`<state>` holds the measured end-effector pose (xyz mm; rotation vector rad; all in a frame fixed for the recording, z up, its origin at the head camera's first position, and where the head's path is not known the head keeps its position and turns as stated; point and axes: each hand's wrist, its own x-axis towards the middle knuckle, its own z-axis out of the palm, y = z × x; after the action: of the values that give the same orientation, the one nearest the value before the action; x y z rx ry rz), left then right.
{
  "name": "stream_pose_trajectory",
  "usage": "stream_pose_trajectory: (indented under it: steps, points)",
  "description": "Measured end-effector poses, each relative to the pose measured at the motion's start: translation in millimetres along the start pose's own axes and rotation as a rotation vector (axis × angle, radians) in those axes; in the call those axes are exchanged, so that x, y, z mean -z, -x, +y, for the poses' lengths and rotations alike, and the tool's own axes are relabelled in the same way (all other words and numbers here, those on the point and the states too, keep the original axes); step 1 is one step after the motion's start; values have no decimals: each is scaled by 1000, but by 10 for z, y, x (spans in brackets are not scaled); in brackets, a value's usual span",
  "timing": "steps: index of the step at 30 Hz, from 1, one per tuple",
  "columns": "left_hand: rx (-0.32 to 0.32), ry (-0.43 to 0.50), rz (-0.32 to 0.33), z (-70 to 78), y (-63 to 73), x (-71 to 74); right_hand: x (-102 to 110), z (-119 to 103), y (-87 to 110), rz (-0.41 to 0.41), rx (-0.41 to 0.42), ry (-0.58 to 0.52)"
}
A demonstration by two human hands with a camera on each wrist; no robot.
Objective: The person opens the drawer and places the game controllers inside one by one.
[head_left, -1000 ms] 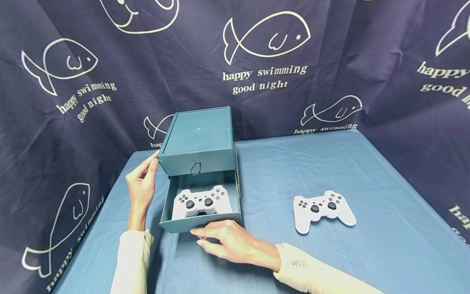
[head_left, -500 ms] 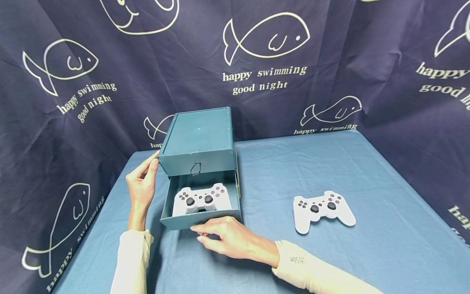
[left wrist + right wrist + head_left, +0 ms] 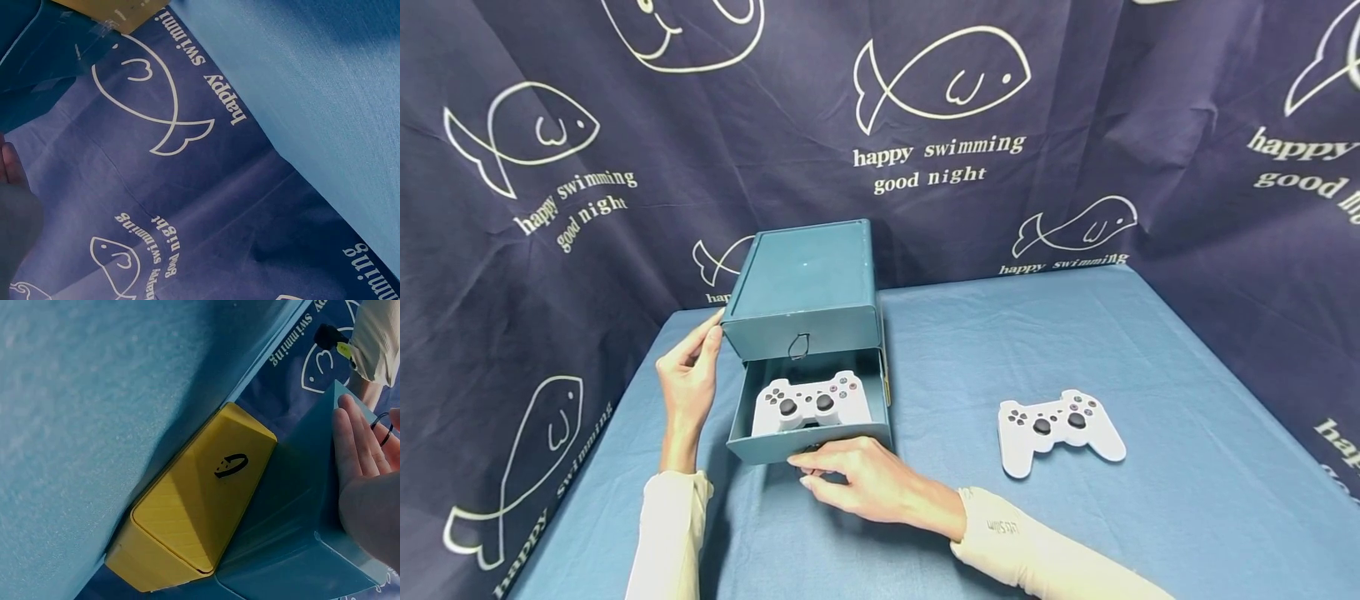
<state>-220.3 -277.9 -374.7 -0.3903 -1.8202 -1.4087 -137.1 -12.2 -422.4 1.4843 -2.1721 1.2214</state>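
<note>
A teal drawer box (image 3: pixel 805 267) stands on the blue cloth, with its middle drawer (image 3: pixel 767 451) pulled partly out. Inside that drawer lies a white game controller (image 3: pixel 853 407) with black thumbsticks. My right hand (image 3: pixel 868 483) is at the drawer's front; in the right wrist view its fingers lie straight against the panel, near a black loop pull (image 3: pixel 382 428). At the box's front left edge my left hand (image 3: pixel 688 375) touches the side with extended fingers. A second white game controller (image 3: pixel 1101 433) lies on the cloth to the right.
Beneath the teal part sits a yellow drawer (image 3: pixel 200 494) with its own black loop. The upper drawer (image 3: pixel 842 327) is pushed in, its loop hanging at the front. A dark blue fish-print curtain (image 3: pixel 940 200) rises behind and beside the table.
The middle drawer has slid a little further into the box, carrying its controller along. My right hand moves inward with it, while my left hand stays in place.
</note>
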Motion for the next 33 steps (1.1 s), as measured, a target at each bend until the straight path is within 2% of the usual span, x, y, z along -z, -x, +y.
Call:
stream_pose_trajectory:
  steps: [33]
  points:
    - [0,-45,9,-13,9,11,20,157,-90,37,40,43]
